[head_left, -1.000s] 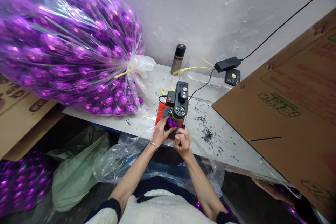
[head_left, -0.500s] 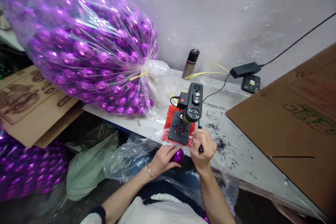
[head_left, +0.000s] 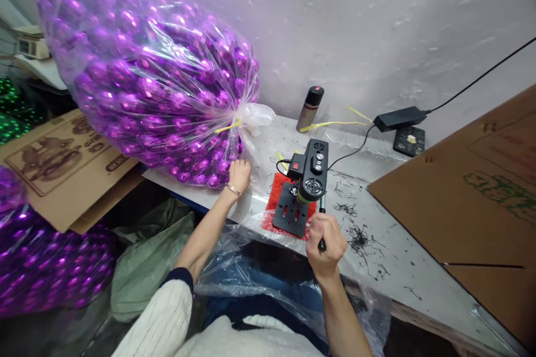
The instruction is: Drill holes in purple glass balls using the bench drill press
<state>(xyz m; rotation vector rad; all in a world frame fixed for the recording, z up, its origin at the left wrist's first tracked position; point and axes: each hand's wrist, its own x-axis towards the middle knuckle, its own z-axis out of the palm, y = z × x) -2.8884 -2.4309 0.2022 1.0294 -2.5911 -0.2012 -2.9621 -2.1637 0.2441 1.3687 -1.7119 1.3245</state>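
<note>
My right hand (head_left: 326, 241) is wrapped round the black-gripped lever (head_left: 322, 211) of a small black bench machine (head_left: 315, 170) with a flat slotted base plate. My left hand (head_left: 240, 177), with a bracelet at its wrist, is at the lower right edge of the big clear bag (head_left: 167, 95) of shiny purple balls. Its fingers are curled, and what they hold, if anything, is hidden. A yellow tie (head_left: 228, 126) gathers the bag's neck just above this hand. Under the machine lies a red sheet (head_left: 273, 195).
A spray can (head_left: 310, 109) stands by the wall, near a black power adapter (head_left: 400, 119) with its cable. Black scraps (head_left: 358, 239) litter the table (head_left: 402, 262) on the right. Cardboard boxes (head_left: 469, 189) flank both sides, and clear plastic film (head_left: 234, 268) hangs over the front edge.
My left hand has moved up and left from below the machine to the bag. The purple ball it held is no longer visible there. My right hand stays on the lever.
</note>
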